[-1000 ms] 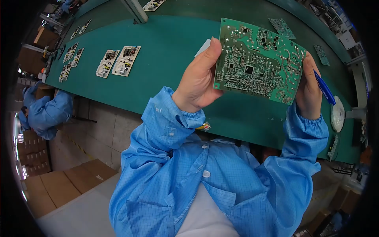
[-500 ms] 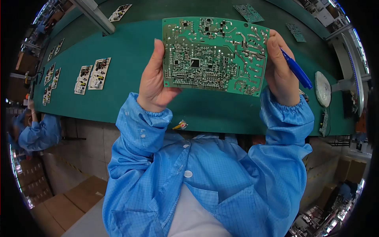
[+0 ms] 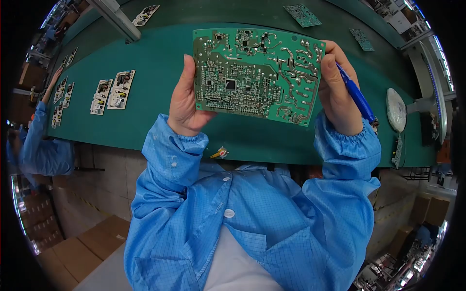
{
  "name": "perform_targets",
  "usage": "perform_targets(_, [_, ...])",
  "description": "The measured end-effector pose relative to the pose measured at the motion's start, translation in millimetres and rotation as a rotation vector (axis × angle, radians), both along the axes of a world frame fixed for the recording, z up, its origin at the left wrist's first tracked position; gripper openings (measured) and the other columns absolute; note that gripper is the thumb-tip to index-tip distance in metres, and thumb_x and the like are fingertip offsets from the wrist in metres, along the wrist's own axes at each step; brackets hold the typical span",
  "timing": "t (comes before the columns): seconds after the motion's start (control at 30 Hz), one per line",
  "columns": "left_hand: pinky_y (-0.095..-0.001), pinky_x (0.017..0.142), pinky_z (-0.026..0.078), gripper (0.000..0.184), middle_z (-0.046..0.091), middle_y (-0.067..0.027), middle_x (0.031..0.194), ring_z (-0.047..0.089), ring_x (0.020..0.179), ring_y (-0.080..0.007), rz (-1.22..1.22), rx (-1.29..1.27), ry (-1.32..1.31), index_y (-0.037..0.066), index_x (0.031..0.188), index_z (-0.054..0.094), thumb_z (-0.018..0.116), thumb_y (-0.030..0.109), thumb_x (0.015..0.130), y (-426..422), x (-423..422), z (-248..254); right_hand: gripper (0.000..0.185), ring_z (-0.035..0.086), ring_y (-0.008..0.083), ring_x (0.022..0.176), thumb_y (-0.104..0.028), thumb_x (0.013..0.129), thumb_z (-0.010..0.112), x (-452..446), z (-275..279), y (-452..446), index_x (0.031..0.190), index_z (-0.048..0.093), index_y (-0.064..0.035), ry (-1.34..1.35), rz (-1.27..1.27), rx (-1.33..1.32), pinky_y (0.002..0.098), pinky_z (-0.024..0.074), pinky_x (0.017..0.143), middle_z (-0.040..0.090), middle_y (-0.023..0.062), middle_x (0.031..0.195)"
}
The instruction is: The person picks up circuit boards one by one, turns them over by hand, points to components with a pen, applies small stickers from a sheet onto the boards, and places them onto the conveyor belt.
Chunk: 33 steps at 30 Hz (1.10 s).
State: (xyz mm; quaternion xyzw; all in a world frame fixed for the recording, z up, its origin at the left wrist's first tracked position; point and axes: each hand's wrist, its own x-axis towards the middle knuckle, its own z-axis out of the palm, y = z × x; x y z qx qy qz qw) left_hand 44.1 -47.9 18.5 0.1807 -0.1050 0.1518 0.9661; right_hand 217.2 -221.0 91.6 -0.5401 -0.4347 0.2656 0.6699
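Note:
A large green circuit board is held up above the green table, its solder side facing me and its right end tilted slightly down. My left hand grips the board's left edge, thumb along the side and fingers behind it. At the right edge my right hand is closed on the board, thumb on its front. A blue marker pen is also tucked in the right hand, pointing down to the right. The fingers behind the board are hidden.
Several cream boards with components, such as this circuit board, lie on the green mat at left. More green boards lie at the far right. A clear-wrapped roundish item stands right. A small yellow-handled object sits near the front edge.
Both my hands have shifted the board slightly left and down, with a small clockwise tilt. At far left, a co-worker's arm has reached out across the table.

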Motion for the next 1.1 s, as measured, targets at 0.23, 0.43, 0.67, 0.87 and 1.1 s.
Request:
perform_targets(0.23, [-0.0458, 0.089, 0.051, 0.054, 0.055, -0.0153, 0.121, 0.057, 0.108, -0.028, -0.016, 0.01, -0.067, 0.006, 0.129, 0.043, 0.03, 0.046, 0.096, 2.1, -3.0, -8.2, 0.037, 0.047, 0.0058, 0.078, -0.037, 0.09, 0.056, -2.3, -5.6, -1.7, 0.103, 0.056, -0.0022, -0.07, -0.015, -0.011, 0.0201, 0.0384, 0.072, 0.054, -0.0016, 0.085])
perform_targets(0.43, [-0.044, 0.09, 0.05, 0.055, 0.054, -0.0157, 0.123, 0.057, 0.109, -0.0287, -0.003, 0.044, -0.099, 0.006, 0.131, 0.041, 0.028, 0.047, 0.096, 5.3, -5.2, -17.2, 0.037, 0.047, 0.0062, 0.078, -0.036, 0.089, 0.058, -5.2, -11.3, -1.6, 0.103, 0.055, -0.0017, -0.079, -0.003, 0.019, 0.0202, 0.0385, 0.072, 0.053, -0.0008, 0.085])
perform_targets(0.67, [-0.0439, 0.091, 0.049, 0.055, 0.054, -0.0161, 0.123, 0.056, 0.109, -0.0284, -0.002, 0.042, -0.118, 0.005, 0.131, 0.04, 0.029, 0.045, 0.096, 6.6, -6.5, -21.5, 0.037, 0.045, 0.006, 0.076, -0.036, 0.088, 0.059, -5.5, -12.7, -3.2, 0.102, 0.054, -0.0016, -0.096, 0.04, 0.014, 0.0199, 0.0379, 0.069, 0.051, -0.0012, 0.081])
perform_targets(0.87, [-0.0434, 0.09, 0.05, 0.055, 0.053, -0.0168, 0.123, 0.056, 0.11, -0.0278, -0.018, 0.05, -0.141, 0.004, 0.132, 0.039, 0.03, 0.045, 0.096, 7.2, -7.5, -22.9, 0.039, 0.044, 0.0057, 0.075, -0.038, 0.087, 0.06, -3.3, -21.4, -0.9, 0.102, 0.054, -0.0019, -0.1, 0.033, 0.041, 0.0189, 0.0363, 0.068, 0.05, -0.0022, 0.08])
perform_targets(1.1, [-0.0415, 0.09, 0.05, 0.053, 0.053, -0.0168, 0.123, 0.057, 0.109, -0.0269, 0.008, 0.059, -0.114, 0.003, 0.132, 0.038, 0.031, 0.043, 0.097, 5.5, -8.8, -23.0, 0.041, 0.044, 0.0049, 0.076, -0.04, 0.087, 0.06, -4.7, -24.6, -1.8, 0.102, 0.055, -0.0028, -0.084, 0.013, 0.032, 0.019, 0.0361, 0.07, 0.052, -0.0019, 0.083])
